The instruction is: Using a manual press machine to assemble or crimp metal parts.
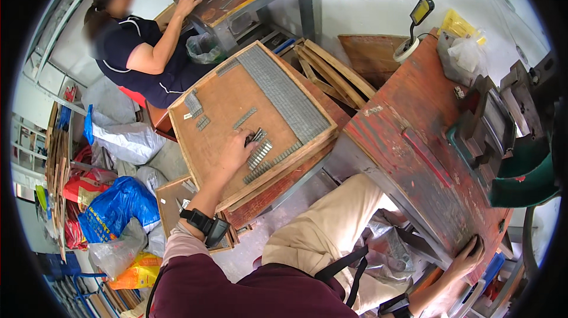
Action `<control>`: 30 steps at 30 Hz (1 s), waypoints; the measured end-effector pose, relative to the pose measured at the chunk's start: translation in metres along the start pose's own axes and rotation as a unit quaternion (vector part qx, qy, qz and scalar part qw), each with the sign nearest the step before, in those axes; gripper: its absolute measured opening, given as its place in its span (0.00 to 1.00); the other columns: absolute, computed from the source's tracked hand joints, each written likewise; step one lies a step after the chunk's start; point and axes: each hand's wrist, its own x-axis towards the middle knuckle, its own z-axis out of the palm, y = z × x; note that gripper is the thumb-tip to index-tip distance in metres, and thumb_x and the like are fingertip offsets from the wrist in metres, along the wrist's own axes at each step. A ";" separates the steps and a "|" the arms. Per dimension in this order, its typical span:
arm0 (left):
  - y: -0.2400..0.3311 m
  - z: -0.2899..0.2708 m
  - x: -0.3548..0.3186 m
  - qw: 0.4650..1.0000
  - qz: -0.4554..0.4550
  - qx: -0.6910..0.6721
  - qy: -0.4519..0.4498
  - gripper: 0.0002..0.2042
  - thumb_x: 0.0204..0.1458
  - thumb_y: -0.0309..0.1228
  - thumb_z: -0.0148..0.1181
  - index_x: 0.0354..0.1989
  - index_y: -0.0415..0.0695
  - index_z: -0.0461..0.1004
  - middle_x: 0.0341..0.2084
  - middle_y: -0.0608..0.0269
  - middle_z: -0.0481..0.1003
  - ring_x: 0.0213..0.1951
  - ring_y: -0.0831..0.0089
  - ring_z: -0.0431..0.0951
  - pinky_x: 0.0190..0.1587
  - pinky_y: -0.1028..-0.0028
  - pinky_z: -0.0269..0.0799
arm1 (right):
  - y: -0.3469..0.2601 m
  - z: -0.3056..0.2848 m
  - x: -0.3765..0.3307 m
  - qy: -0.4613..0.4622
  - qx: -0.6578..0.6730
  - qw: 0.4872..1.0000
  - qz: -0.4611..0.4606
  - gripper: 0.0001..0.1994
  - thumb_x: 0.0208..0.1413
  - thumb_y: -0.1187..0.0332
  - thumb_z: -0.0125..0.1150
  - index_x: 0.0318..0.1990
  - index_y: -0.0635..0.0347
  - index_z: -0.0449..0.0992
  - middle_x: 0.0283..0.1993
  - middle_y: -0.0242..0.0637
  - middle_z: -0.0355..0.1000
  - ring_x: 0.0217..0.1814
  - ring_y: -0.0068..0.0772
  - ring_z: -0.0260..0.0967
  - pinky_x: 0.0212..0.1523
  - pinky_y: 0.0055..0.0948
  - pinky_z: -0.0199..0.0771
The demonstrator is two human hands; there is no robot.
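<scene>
My left hand [235, 151] reaches into a shallow wooden tray [222, 102]. Its fingertips are closed on a few small grey metal pieces [257, 134]; exactly how many is hidden. Just beside them lies a short row of shiny metal pieces [260, 153], with another grey row [278, 161] along the tray's near side. Closely packed grey pieces [278, 87] fill the tray's right side, and small loose groups [193, 104] sit at its left. Low on the right, my right hand [467, 260] curls over the edge of a worn red-brown table [408, 164].
A machine with a green guard [520, 182] stands on the right table, near a red bar [426, 155] and a lamp [420, 13]. Wooden strips [331, 72] lean behind the tray. Another person [139, 46] works at a bench. Bags [121, 211] crowd the left floor.
</scene>
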 end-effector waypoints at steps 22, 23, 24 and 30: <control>0.010 0.007 -0.011 0.996 0.058 0.050 0.036 0.16 0.44 0.30 0.62 0.42 0.38 0.71 0.38 0.43 0.69 0.40 0.48 0.72 0.42 0.61 0.69 | -0.016 -0.008 -0.001 -0.003 0.022 1.000 -0.011 0.13 0.59 0.63 0.49 0.42 0.63 0.75 0.44 0.43 0.71 0.47 0.45 0.66 0.49 0.38 0.63; 0.011 0.006 -0.013 0.997 0.067 0.045 0.007 0.17 0.43 0.33 0.64 0.41 0.38 0.72 0.40 0.44 0.68 0.41 0.50 0.72 0.42 0.62 0.69 | -0.017 -0.009 -0.001 -0.006 0.024 1.000 -0.006 0.13 0.59 0.63 0.50 0.42 0.63 0.75 0.44 0.43 0.71 0.47 0.45 0.66 0.49 0.38 0.63; 0.011 0.006 -0.014 0.997 0.068 0.045 0.008 0.17 0.43 0.33 0.64 0.41 0.38 0.72 0.40 0.44 0.68 0.41 0.50 0.72 0.42 0.62 0.69 | -0.017 -0.010 -0.001 -0.008 0.025 1.000 -0.001 0.13 0.59 0.64 0.50 0.42 0.63 0.75 0.43 0.43 0.71 0.47 0.45 0.66 0.49 0.38 0.63; 0.005 0.014 -0.011 1.000 0.003 0.030 -0.009 0.17 0.41 0.35 0.66 0.36 0.36 0.73 0.43 0.46 0.65 0.41 0.53 0.70 0.45 0.63 0.67 | -0.015 -0.010 -0.002 -0.008 0.034 0.999 -0.031 0.13 0.59 0.64 0.49 0.42 0.64 0.74 0.43 0.44 0.70 0.47 0.46 0.66 0.49 0.39 0.62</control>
